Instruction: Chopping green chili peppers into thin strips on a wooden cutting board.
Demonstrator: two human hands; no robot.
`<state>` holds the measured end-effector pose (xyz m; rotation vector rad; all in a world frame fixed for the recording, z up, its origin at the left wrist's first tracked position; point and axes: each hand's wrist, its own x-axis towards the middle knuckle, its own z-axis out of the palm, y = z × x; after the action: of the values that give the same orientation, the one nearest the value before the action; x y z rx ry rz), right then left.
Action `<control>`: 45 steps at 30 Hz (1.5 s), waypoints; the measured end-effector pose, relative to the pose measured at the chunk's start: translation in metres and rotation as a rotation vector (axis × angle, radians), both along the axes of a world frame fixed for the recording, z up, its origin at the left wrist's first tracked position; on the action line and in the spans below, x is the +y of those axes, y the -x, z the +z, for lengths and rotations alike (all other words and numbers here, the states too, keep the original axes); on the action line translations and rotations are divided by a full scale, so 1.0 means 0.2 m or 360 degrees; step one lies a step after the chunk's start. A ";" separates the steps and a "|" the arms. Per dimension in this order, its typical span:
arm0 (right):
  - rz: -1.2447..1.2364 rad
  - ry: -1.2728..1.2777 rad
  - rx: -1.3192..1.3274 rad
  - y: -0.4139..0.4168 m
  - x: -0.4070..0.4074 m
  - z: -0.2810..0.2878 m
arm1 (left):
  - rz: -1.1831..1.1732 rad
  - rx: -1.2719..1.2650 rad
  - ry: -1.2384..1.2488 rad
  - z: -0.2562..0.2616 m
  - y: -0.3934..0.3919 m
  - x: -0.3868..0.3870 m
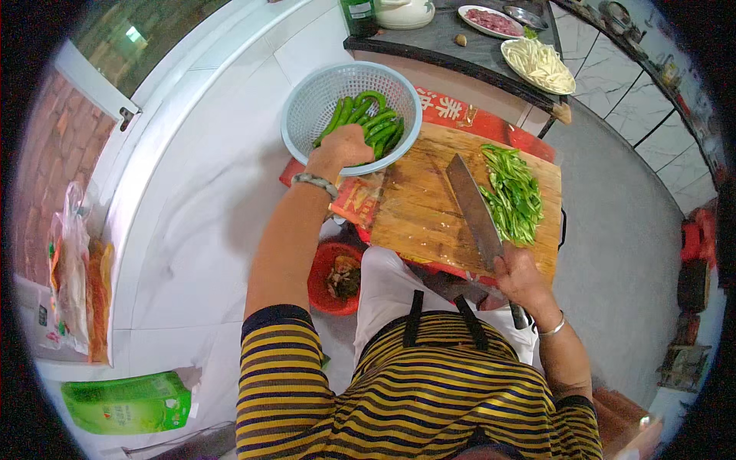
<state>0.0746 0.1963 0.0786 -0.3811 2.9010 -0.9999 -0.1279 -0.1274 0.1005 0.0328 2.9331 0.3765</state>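
My left hand [344, 148] reaches into a light blue plastic colander [296, 95], its fingers among whole green chili peppers [379, 123]; whether they grip one is hidden. My right hand [522, 277] is closed around the handle of a cleaver [474, 213]. The blade lies over a wooden cutting board [420, 195], along the left edge of a pile of sliced green peppers [514, 192]. Small pale bits are scattered on the board.
A dark counter [425, 49] behind holds a plate of pale strips [537, 64], a plate of sliced raw meat [491, 22], a lidded pot [402, 12] and a green bottle [360, 17]. A red bowl of scraps [322, 287] stands below the board's left side.
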 end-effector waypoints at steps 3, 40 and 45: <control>-0.0051 0.0062 -0.0100 0.00 0.02 -0.02 | -0.0053 0.0017 0.0056 -0.04 0.03 0.03; -0.0041 0.0247 0.0067 -0.01 0.06 -0.12 | -0.1086 0.0828 -0.0601 -0.36 -0.57 0.47; -0.0065 0.0297 0.0160 -0.01 0.08 -0.13 | -0.1010 0.0991 -0.0688 -0.42 -0.59 0.52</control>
<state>0.0773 0.2124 0.0516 -0.3931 2.9223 -1.3002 -0.0104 -0.0239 0.0168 1.3064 3.0832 1.0144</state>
